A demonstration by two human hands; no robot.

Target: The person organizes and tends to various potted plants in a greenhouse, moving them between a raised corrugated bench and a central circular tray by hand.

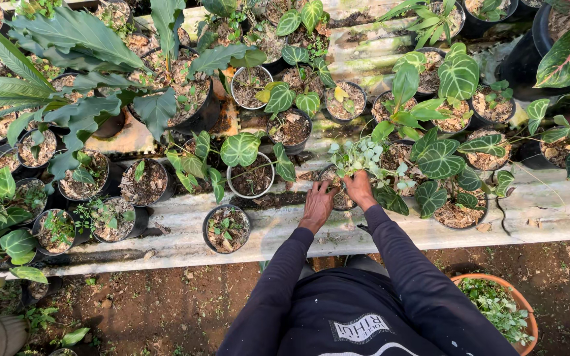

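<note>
Both hands on a small potted plant

Left hand and right hand curl their fingers around the pot; light but with fragile stems, it seems best gripped by the rim.

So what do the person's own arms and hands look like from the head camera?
Both arms wear long, dark navy sleeves, snug and lightly creased, reaching to the wrists. The left hand and right hand are bare: no gloves, and no rings or watch visible. The dark top matches and carries a white printed patch.

A small dark pot of pale-green leafy plant stands upright on the bench.
</note>
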